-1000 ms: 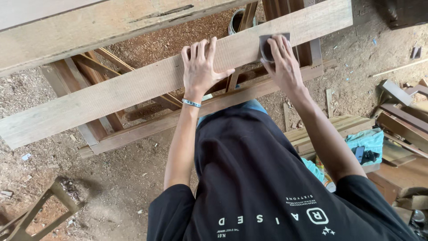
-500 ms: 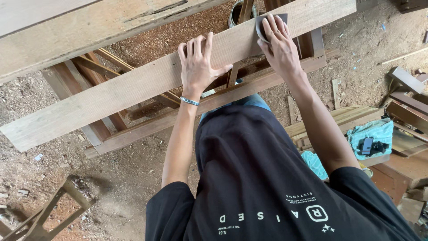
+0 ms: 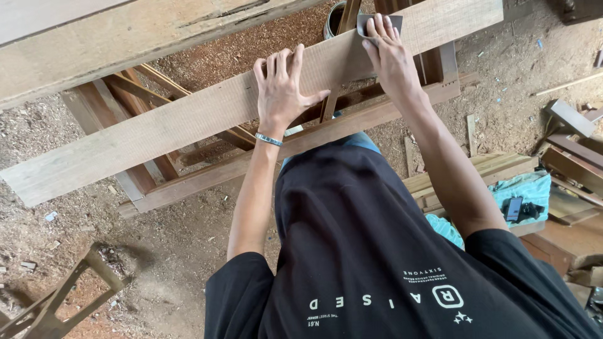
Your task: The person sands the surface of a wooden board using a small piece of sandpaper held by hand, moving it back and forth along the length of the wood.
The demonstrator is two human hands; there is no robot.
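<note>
A long pale wooden plank (image 3: 188,122) lies slanted across a wooden frame, from lower left to upper right. My left hand (image 3: 281,88) lies flat on the plank with fingers spread, a silver bracelet on the wrist. My right hand (image 3: 391,53) presses a grey piece of sandpaper (image 3: 367,24) against the plank near its far edge.
A wide board (image 3: 113,37) runs along the top left. The brown wooden frame (image 3: 207,172) stands on a sawdust-covered floor. A stack of boards (image 3: 452,182), a teal cloth (image 3: 527,188) with a phone (image 3: 514,208), and wood offcuts (image 3: 568,116) lie at the right. A wooden stand (image 3: 56,307) is at lower left.
My right hand has slid the sandpaper farther up across the plank, away from me. My left hand has stayed flat on the plank. The view has shifted slightly.
</note>
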